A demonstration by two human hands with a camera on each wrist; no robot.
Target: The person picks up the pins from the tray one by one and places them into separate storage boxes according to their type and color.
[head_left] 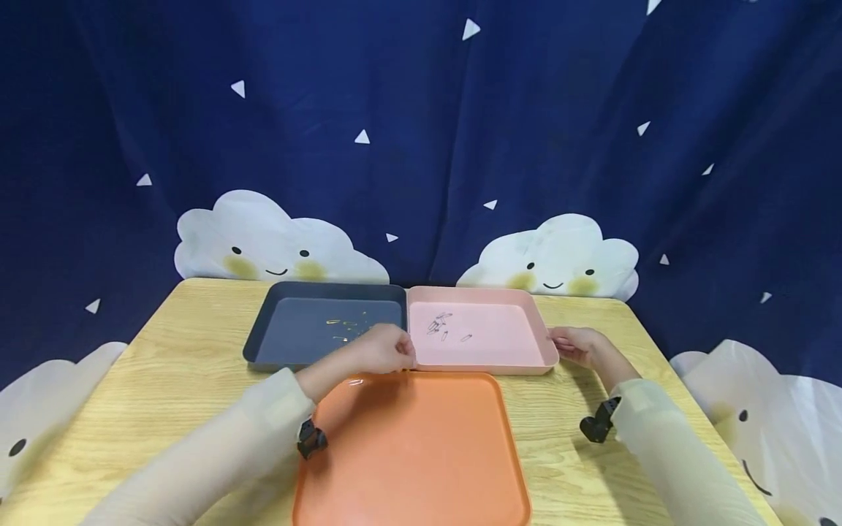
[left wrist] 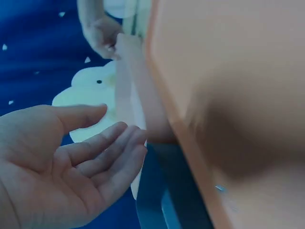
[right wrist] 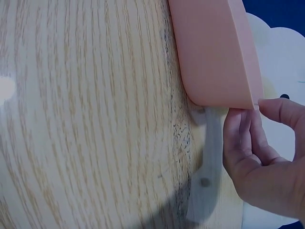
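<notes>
While your right hand (head_left: 579,345) pinches the pink tray's (head_left: 490,296) right rim to steady it on the bench (head_left: 164,365), your left hand (head_left: 384,349) rests relaxed, fingers (left wrist: 112,148) released, at its near-left corner, beside the dark tray (head_left: 289,292), bracing.

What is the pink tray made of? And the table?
The pink tray looks like plastic: smooth, matte, one even colour, with a thin moulded rim and rounded corners. The table looks like light wood, with clear grain lines, though it may be only a wood-look surface.
</notes>
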